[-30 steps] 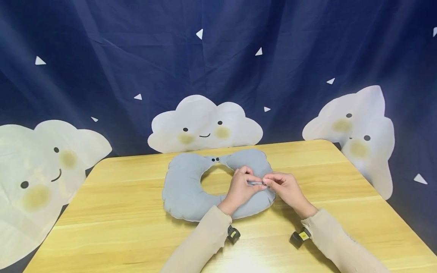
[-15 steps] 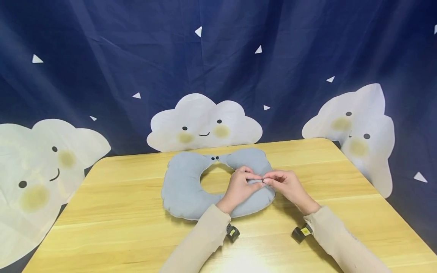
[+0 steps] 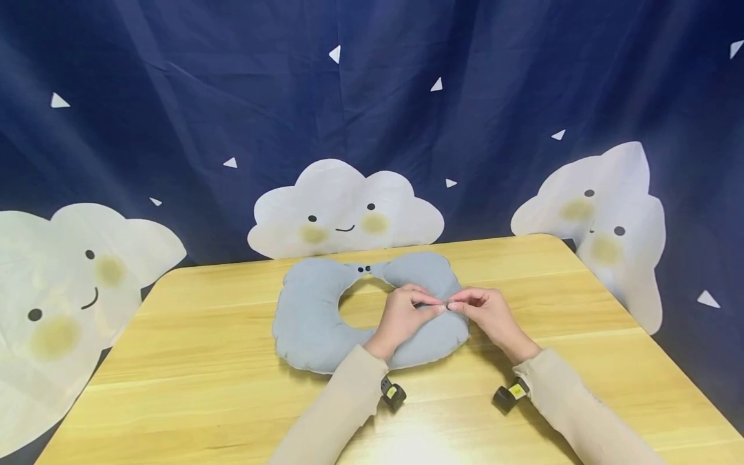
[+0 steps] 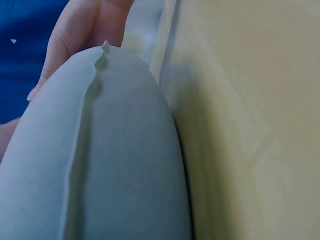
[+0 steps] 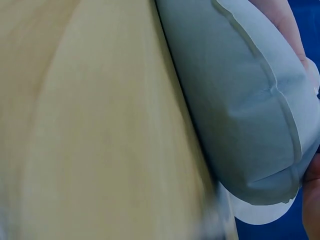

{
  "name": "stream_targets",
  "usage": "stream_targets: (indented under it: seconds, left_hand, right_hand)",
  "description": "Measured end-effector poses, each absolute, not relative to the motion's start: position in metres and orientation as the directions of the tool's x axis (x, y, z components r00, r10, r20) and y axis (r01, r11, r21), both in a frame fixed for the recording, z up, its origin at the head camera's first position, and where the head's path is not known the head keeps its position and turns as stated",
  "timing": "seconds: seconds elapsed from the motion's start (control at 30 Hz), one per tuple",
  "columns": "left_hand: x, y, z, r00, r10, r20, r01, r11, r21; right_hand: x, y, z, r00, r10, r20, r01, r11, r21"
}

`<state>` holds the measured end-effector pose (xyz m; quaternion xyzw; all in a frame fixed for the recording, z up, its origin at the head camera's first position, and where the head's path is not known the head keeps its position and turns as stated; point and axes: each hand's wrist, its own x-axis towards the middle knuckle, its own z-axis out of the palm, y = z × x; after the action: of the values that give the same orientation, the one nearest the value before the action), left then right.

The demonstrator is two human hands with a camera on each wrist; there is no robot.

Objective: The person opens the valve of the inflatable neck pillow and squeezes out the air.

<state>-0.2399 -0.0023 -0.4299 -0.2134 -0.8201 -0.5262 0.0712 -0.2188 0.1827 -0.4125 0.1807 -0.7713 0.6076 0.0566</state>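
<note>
Both hands meet over the pillow's right arm: the left hand (image 3: 402,316) and right hand (image 3: 487,314) each with fingers curled in a fingertip grip, pinching a small part of the pillow (image 3: 314,316) between them; what it is, I can't tell. The grey U-shaped pillow lies flat near the tabletop's (image 3: 192,361) far edge, its open ends toward the backdrop (image 3: 232,97).

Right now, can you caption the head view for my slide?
Both hands, left hand and right hand, pinch a small part on a grey neck pillow lying on a wooden table.
</note>
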Motion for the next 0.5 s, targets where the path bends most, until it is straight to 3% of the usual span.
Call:
stream_targets:
  seconds: [0.2,0.5]
  left_hand:
    - [-0.239,-0.007,-0.430,-0.890,0.351,0.292,0.407,0.319,0.856]
    - [-0.238,-0.004,-0.426,-0.875,0.361,0.323,0.464,0.427,0.776]
  right_hand:
    - [-0.218,0.183,-0.413,-0.922,-0.202,0.330,-0.365,0.172,-0.915]
    - [-0.226,0.186,-0.426,-0.916,-0.212,0.340,-0.373,0.138,-0.918]
